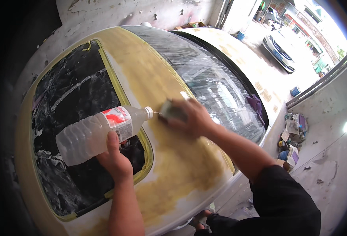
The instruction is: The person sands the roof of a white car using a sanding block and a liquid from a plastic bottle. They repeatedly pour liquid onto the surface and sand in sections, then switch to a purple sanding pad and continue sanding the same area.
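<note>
My left hand is wrapped around a clear plastic bottle with a red and white label. The bottle lies nearly level, its white cap end pointing right, and a thin stream of water leaves it. Beside that stream, my right hand presses a greyish-green sanding block on the car roof. That hand and block are smeared by motion. The roof shows patchy yellow-tan areas over white, with a wet-looking sheen. Part of the block is hidden under my fingers.
A black film-covered roof opening, edged with yellow masking tape, lies left. The windshield is wrapped in clear film. Boxes and cans stand along the right wall. Another car is parked outside; a blue bucket stands by the doorway.
</note>
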A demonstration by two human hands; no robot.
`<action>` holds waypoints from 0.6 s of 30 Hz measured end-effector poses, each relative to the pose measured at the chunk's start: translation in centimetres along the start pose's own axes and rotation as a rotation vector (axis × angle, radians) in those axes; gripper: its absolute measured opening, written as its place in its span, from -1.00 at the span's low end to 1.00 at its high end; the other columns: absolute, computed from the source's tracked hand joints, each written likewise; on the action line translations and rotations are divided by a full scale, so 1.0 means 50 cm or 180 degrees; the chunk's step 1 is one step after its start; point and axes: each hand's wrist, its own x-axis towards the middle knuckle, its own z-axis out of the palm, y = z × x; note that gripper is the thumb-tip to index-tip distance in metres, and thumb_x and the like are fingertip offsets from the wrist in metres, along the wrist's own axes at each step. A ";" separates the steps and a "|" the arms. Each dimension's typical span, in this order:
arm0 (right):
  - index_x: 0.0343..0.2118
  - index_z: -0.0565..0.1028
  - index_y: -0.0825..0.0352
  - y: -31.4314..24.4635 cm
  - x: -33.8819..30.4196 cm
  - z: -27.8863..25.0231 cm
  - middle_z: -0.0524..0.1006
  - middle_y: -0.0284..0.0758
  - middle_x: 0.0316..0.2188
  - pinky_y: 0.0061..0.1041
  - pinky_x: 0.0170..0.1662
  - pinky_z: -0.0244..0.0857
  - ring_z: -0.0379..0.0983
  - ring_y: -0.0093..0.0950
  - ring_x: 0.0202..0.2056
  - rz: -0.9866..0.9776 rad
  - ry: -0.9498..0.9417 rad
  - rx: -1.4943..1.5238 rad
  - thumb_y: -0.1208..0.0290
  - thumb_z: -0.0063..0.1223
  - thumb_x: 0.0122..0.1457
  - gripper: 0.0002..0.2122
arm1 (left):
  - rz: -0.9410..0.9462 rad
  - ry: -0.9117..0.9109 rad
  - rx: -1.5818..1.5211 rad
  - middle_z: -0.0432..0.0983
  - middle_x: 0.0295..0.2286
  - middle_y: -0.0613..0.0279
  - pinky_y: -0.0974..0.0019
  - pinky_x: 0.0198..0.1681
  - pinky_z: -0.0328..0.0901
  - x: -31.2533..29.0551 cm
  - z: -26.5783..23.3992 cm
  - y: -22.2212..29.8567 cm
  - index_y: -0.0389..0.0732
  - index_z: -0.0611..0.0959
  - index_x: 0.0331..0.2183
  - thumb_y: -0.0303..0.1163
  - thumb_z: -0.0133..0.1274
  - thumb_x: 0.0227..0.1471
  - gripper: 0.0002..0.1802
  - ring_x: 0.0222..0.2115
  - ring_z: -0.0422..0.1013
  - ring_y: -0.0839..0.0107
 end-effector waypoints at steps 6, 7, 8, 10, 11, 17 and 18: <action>-0.01 0.48 0.34 0.078 0.271 0.037 0.53 0.07 -0.18 -0.13 -0.09 0.42 0.51 -0.01 -0.12 0.0963 0.0138 -0.0245 -0.15 0.14 0.12 -0.40 | 0.0059 -0.0092 0.0089 0.50 -0.10 0.12 0.39 -0.29 0.36 -0.004 0.004 0.004 -0.31 0.46 0.05 -0.11 0.04 0.23 -0.47 -0.20 0.48 0.37; -0.01 0.48 0.35 0.066 0.250 0.029 0.53 0.07 -0.18 -0.13 -0.10 0.42 0.51 0.00 -0.13 0.0925 0.0218 -0.0139 -0.15 0.13 0.13 -0.39 | 0.0073 -0.0099 0.0121 0.50 -0.09 0.12 0.38 -0.27 0.36 -0.004 0.005 0.007 -0.32 0.46 0.06 -0.11 0.05 0.23 -0.47 -0.18 0.48 0.37; -0.01 0.48 0.35 0.049 0.202 0.023 0.52 0.07 -0.19 -0.12 -0.09 0.41 0.51 0.00 -0.13 0.0758 0.0264 -0.0411 -0.16 0.13 0.13 -0.39 | 0.0095 -0.0091 0.0118 0.49 -0.08 0.11 0.37 -0.26 0.37 -0.003 0.006 0.009 -0.32 0.46 0.06 -0.11 0.05 0.23 -0.46 -0.17 0.48 0.36; 0.01 0.46 0.34 0.014 0.071 -0.001 0.52 0.04 -0.21 -0.13 -0.06 0.40 0.49 -0.03 -0.10 0.0847 0.0183 -0.0492 -0.14 0.12 0.14 -0.40 | 0.0030 -0.0087 0.0144 0.49 -0.07 0.09 0.35 -0.23 0.39 -0.007 0.008 0.011 -0.33 0.45 0.07 -0.11 0.05 0.23 -0.45 -0.15 0.48 0.34; 0.06 0.43 0.32 -0.007 -0.002 -0.024 0.53 -0.01 -0.15 -0.17 0.00 0.37 0.45 -0.08 -0.04 0.0863 -0.0033 -0.0453 -0.08 0.13 0.16 -0.42 | 0.0087 -0.0098 0.0108 0.48 -0.06 0.09 0.34 -0.22 0.39 -0.005 0.008 0.010 -0.34 0.45 0.07 -0.11 0.06 0.23 -0.44 -0.14 0.48 0.33; 0.04 0.42 0.37 -0.016 -0.040 -0.030 0.61 -0.08 -0.20 -0.16 0.01 0.36 0.44 -0.07 -0.04 0.0866 -0.0099 -0.0587 -0.01 0.11 0.18 -0.46 | 0.0387 -0.0131 0.0270 0.47 -0.04 0.06 0.32 -0.21 0.41 -0.002 0.002 -0.010 -0.35 0.42 0.10 -0.12 0.05 0.23 -0.43 -0.11 0.48 0.29; -0.03 0.44 0.38 0.005 0.030 -0.008 0.61 -0.06 -0.24 -0.14 -0.02 0.36 0.45 -0.06 -0.06 0.1080 -0.0004 -0.0735 -0.02 0.09 0.19 -0.49 | 0.0334 -0.0152 0.0271 0.47 -0.04 0.06 0.32 -0.20 0.41 -0.003 0.000 -0.011 -0.35 0.42 0.10 -0.13 0.05 0.24 -0.43 -0.11 0.48 0.29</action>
